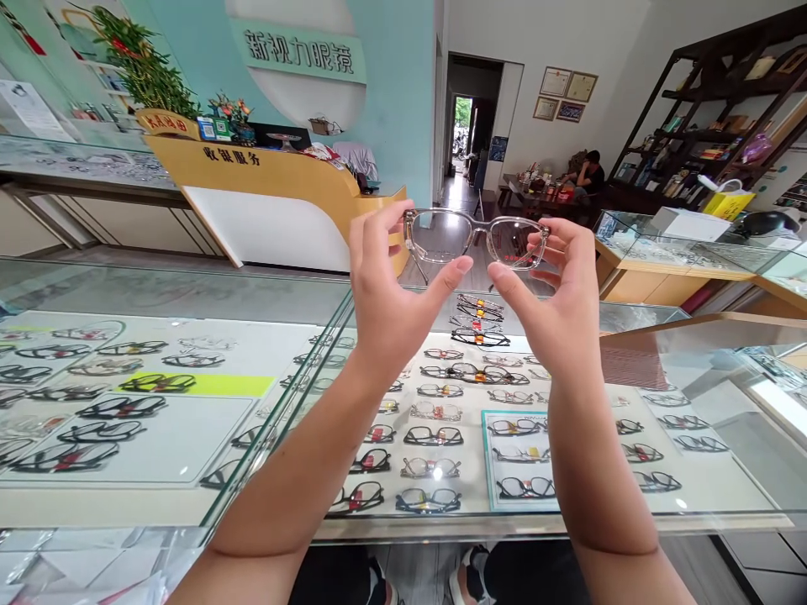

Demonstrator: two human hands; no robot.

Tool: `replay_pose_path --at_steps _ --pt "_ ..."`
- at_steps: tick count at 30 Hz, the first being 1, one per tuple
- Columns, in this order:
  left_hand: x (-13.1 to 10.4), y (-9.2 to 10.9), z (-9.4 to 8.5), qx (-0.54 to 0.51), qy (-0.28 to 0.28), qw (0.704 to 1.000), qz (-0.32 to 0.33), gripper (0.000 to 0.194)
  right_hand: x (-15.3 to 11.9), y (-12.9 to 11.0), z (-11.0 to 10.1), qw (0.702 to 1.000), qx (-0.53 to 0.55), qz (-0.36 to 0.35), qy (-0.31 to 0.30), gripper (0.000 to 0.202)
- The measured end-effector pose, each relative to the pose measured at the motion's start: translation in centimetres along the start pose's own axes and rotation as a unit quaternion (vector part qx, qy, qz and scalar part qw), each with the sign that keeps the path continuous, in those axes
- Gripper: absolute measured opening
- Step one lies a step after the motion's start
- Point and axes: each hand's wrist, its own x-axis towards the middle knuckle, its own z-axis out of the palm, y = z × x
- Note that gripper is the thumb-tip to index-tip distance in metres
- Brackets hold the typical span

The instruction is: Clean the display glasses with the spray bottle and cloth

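A pair of clear-framed eyeglasses point(480, 231) is held up in front of me, above a glass display case. My left hand point(397, 273) grips its left side near the hinge, thumb low beside the left lens. On the other side my right hand point(548, 281) has its fingers around the right hinge, with the thumb under the right lens. Small red print shows on the right lens. Below my hands, a short stack of glasses point(479, 319) rests on the case's top, and rows of frames point(433, 435) lie inside it.
Another display section with glasses point(126, 407) adjoins at the left. Beyond stand a yellow and white counter point(265, 202) and a plant point(148, 71). A person point(589, 175) sits at a far table. White box point(697, 224) and yellow bag point(728, 202) stand on a right-hand case.
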Motion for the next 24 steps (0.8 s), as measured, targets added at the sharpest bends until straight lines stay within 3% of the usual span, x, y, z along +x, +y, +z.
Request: replay_pose_path --at_steps 24 --pt "-0.35 0.7 0.12 0.024 -0.016 0.999 -0.023 0.069 -0.05 -0.18 -0.83 0.994 -0.103 -0.017 0.003 0.065"
